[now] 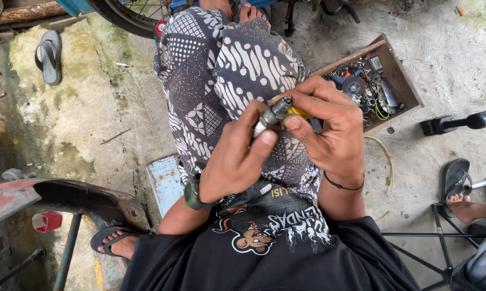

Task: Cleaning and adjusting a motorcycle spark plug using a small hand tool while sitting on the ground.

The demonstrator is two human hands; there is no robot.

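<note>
Between the fingertips of both hands, over the person's lap, sits a small spark plug with a white ceramic end and a dull grey metal body (270, 116). The left hand (235, 161) is closed on it from below, thumb pressed against the white end and the other fingers curled behind. The right hand (329, 129) is closed too, pinching a slim tool with a yellow handle (298, 112) whose tip meets the metal end of the plug; thumb and forefinger hold it just past that end.

By the look of it the plug is light, stiff and hard. The white ceramic would likely crack if dropped on the concrete, and it is smooth, so probably slippery when oily. The metal body looks the safer place to grip; the ceramic end is better only steadied, as the left thumb does.

Beyond the right fingers, an open wooden box of small parts and wires (399, 70) rests on the grey concrete floor (442, 43). Below the left wrist lies a worn pale-blue metal plate (164, 180). Under both hands is the black-and-white patterned cloth (226, 59) over the knees.
</note>
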